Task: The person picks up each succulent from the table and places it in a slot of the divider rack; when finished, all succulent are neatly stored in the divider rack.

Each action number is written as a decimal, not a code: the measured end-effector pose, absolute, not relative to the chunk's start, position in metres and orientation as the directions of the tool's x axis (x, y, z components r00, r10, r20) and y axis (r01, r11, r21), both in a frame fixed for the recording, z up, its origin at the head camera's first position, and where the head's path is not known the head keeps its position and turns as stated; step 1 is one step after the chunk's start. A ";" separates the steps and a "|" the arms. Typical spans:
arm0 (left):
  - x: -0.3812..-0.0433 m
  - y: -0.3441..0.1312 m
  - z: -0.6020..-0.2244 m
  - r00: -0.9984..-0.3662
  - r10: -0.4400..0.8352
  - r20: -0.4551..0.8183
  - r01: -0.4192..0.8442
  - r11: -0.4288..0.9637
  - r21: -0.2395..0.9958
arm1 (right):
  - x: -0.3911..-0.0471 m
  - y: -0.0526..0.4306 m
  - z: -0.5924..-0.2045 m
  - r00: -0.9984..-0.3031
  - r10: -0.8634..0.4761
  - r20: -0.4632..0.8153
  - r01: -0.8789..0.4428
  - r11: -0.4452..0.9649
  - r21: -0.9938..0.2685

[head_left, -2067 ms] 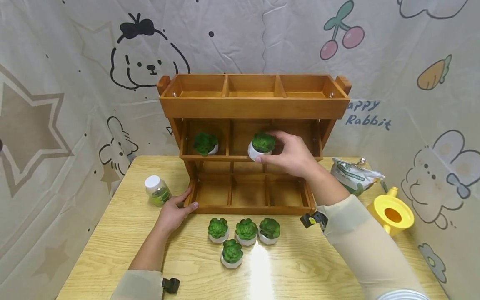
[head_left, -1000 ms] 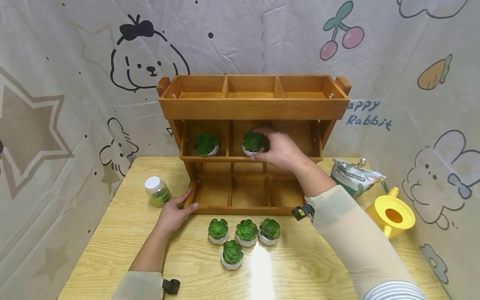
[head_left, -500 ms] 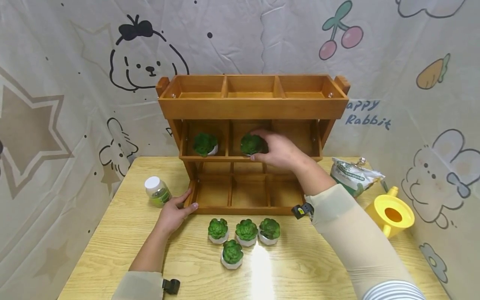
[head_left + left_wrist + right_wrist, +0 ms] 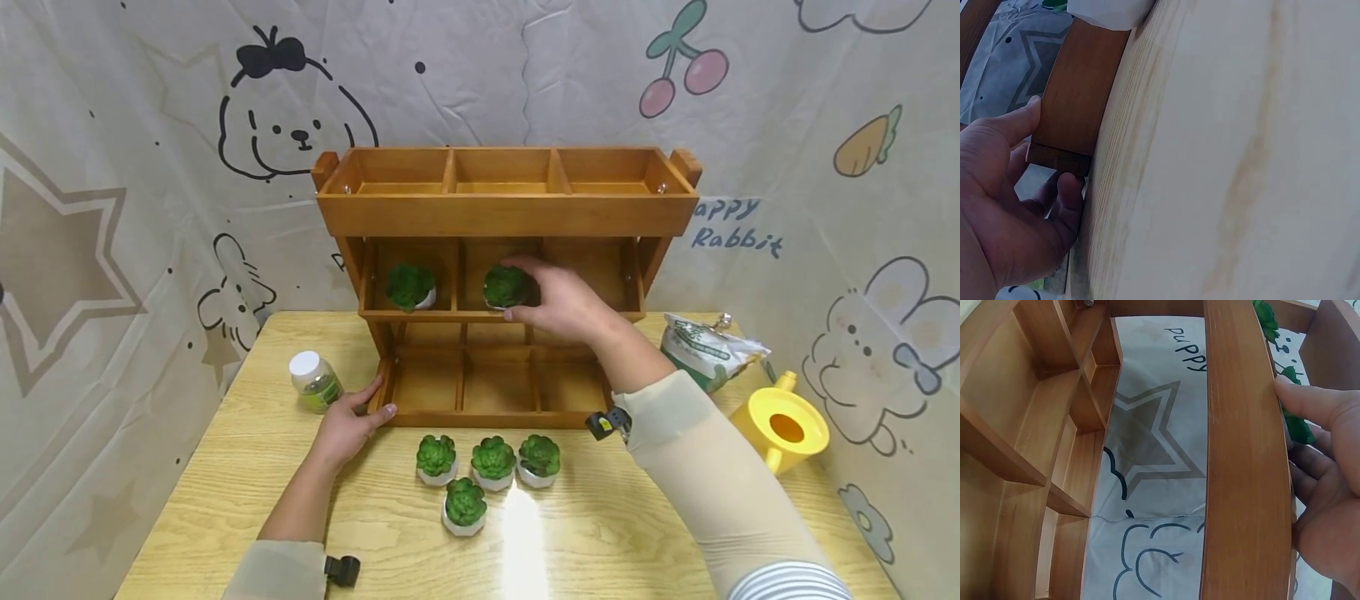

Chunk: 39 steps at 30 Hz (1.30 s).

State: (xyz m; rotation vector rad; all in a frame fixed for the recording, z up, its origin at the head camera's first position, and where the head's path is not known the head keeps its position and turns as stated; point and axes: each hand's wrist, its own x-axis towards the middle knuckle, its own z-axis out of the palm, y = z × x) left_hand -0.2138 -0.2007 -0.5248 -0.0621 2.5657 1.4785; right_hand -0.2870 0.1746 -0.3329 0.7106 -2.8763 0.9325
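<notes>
Currently, off the left end of the wooden rack (image 4: 510, 218), I see a clear jar (image 4: 316, 383) with a white lid standing on the counter (image 4: 615, 521). Between it and the rack comes the person's left hand (image 4: 347, 429), just beside the jar; its fingers are clamped on the front left corner of the rack's lowest tier, thumb on the front edge.

Up in the rack's middle tier, I have one leafy plant (image 4: 410, 287) in the left compartment, its white pot showing at the lower right. On the counter in front of the rack I count four more: a left plant (image 4: 437, 458), a front plant (image 4: 464, 504) nearer the person, a centre plant (image 4: 493, 461) and a right plant (image 4: 539, 457), all close together.

Back in the middle tier, I find the held plant (image 4: 504, 287) in the rack's centre compartment, the right hand (image 4: 564, 300) reaching to it from the right. Those fingers pinch it, thumb in front and the others behind.

Past the rack's right end, I get a white and green bag (image 4: 707, 350), then a yellow watering can (image 4: 787, 403), closer to the person than the bag.
</notes>
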 end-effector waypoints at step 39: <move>-0.214 -0.199 -0.524 -0.984 0.049 -0.174 -0.129 0.484 0.865 | -0.250 0.208 -0.343 -0.868 -0.374 0.326 -0.495 0.607 -0.622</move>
